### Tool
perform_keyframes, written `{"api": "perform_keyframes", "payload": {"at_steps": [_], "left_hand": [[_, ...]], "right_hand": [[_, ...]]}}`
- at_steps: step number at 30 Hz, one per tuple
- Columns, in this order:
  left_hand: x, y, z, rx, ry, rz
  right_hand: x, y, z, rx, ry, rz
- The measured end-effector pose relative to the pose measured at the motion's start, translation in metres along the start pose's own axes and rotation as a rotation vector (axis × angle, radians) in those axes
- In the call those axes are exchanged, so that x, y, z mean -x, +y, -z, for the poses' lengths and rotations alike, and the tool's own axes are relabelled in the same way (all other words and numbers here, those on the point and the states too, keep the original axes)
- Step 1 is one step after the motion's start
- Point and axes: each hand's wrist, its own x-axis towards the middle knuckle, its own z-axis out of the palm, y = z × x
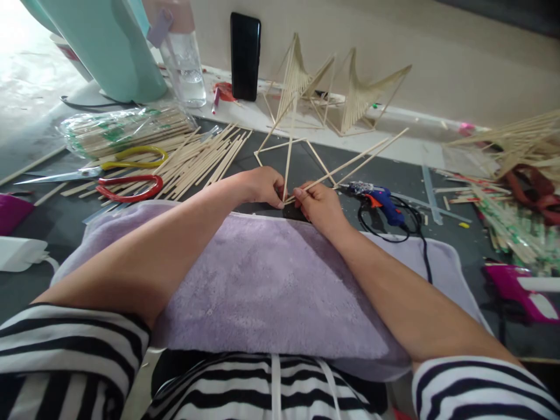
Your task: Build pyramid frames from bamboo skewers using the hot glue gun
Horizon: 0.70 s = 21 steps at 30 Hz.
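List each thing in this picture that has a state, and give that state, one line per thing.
Left hand: pinched on the stick frame's corner.
Right hand: pinched on the same corner.
Stick frame: propped up, unfinished.
Glue gun: lying down, corded.
Yellow scissors: shut, flat.
Red scissors: flat on loose sticks.
Phone: upright, screen dark.
Bottle: upright, part full.
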Motion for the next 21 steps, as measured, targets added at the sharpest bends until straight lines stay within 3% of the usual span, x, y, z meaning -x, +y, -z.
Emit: {"api": "perform_keyframes", "payload": {"at_steps": [21], "left_hand": [[-0.0004,0.0016,0.0006,-0.001,-0.006,0.010]], "right_hand": [[-0.0034,-0.0002,-0.0016,0.054,0.011,0.013]]}}
